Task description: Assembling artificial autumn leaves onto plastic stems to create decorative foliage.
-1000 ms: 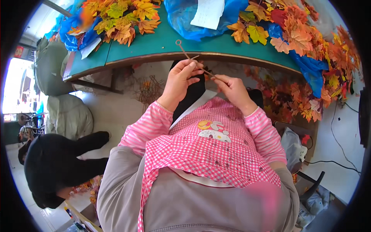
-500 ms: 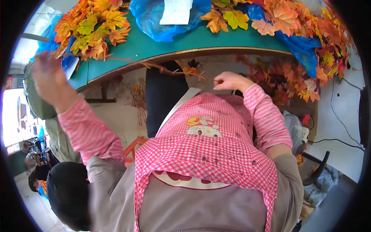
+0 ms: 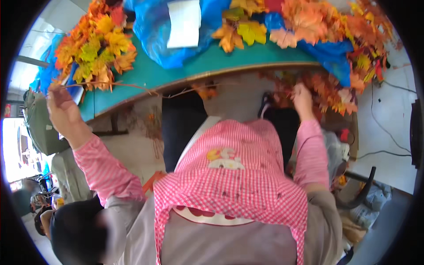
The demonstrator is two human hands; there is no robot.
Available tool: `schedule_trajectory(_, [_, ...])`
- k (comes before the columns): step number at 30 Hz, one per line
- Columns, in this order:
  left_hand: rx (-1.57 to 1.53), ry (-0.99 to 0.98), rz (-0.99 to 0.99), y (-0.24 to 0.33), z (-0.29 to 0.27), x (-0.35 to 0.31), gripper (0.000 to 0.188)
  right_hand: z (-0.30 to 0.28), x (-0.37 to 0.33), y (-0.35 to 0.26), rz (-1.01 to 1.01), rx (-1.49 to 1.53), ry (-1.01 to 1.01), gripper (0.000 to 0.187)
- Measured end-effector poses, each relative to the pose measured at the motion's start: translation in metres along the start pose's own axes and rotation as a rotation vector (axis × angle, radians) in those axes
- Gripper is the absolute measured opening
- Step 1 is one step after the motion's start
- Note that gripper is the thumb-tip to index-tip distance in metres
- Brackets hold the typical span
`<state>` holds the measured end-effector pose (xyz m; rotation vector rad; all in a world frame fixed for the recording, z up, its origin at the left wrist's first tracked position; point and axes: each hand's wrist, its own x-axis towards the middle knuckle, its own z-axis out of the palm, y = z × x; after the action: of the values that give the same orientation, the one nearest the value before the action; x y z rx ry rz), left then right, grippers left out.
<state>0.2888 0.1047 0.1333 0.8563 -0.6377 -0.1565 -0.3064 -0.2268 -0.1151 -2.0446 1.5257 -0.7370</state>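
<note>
My left hand (image 3: 64, 110) is raised at the left, beside the table's edge, with its fingers closed on a thin brown artificial branch (image 3: 132, 85). The branch stretches rightward along the front edge of the green table (image 3: 205, 57), and its far end is blurred. My right hand (image 3: 303, 100) is up against the orange and red artificial maple leaves (image 3: 329, 90) that hang below the table's right side. Its fingers are curled closed; whatever is in them cannot be made out.
Heaped artificial maple leaves (image 3: 95, 53) lie on the table's left. A blue plastic bag (image 3: 152, 42) with a white paper (image 3: 184, 24) on it is at the middle. Thin stems (image 3: 154, 132) stand under the table. Another person's dark-haired head (image 3: 79, 229) is close at my left.
My right hand has left the branch's right end and moved right to the hanging leaves. My left hand still holds the branch, a little lower. The whole view has shifted slightly.
</note>
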Motion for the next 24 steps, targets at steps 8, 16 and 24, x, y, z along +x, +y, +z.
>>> schedule_trajectory(8, [-0.257, -0.296, -0.398, -0.033, 0.134, -0.075, 0.017, 0.095, -0.018, 0.005, -0.079, -0.396, -0.528, 0.057])
schedule_trajectory(16, [-0.227, -0.314, -0.912, -0.103, 0.211, -0.198, 0.014, 0.008, -0.049, -0.220, -0.326, 1.074, -0.805, 0.038])
schedule_trajectory(24, [0.375, -0.488, -0.324, -0.125, 0.174, -0.194, 0.013, 0.000, -0.043, -0.221, -0.716, 0.225, -0.464, 0.020])
